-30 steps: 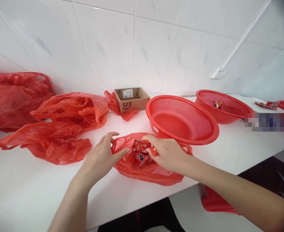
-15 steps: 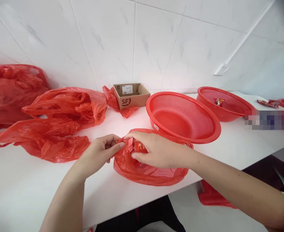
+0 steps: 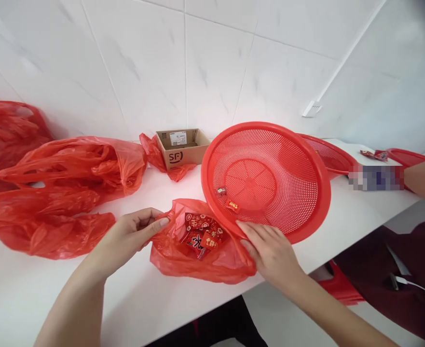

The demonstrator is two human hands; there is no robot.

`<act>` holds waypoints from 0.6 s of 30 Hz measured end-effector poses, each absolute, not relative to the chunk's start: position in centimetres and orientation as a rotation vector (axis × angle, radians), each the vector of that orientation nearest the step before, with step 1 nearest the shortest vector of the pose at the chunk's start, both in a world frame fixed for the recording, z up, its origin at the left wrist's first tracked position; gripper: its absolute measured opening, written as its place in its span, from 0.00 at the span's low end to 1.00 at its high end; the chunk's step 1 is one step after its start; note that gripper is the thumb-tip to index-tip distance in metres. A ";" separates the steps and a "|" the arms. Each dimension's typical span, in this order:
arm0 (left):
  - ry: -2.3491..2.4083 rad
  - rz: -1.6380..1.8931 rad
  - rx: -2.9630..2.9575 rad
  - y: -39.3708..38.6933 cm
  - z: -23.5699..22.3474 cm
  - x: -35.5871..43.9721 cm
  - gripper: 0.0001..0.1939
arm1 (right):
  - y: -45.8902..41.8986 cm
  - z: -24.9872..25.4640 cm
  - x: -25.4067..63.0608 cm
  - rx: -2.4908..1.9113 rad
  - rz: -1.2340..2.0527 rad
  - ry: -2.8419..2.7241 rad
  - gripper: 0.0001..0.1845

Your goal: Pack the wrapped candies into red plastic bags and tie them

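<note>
Packets [image 3: 198, 226] were held in a bag [image 3: 198, 272] on the table [image 3: 132, 294]. A basket [image 3: 250, 180] was placed behind it to the right, two more packets [image 3: 232, 206] being contained therein. A box [image 3: 188, 156] was set behind the bag, near the wall [image 3: 212, 86]. Further bags [image 3: 71, 166] were grouped at left; a second basket [image 3: 338, 157] was partly hidden behind the first.

"What colour is the plastic colander [image 3: 250, 180]?"
"Red, patterned with tiny holes."
"And the snack packets [image 3: 199, 230] in front of it?"
"Red, printed in white, black and yellow."
"The cardboard box [image 3: 188, 156] left of it?"
"Brown with black lettering, white label."
"Wall tiles [image 3: 215, 72] behind it?"
"White, streaked grey."
</note>
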State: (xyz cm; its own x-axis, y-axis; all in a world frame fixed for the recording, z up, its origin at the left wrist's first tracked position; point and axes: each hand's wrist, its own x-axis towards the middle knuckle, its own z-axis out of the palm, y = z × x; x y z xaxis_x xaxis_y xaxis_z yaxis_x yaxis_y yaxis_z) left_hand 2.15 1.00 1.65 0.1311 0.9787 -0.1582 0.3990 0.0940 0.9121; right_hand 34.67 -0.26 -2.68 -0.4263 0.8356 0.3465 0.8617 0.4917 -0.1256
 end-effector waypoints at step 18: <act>1.406 0.795 1.552 1.1 2.0 2.5 0.20 | 12.0 4.9 32.8 -1.497 0.592 -2.585 0.28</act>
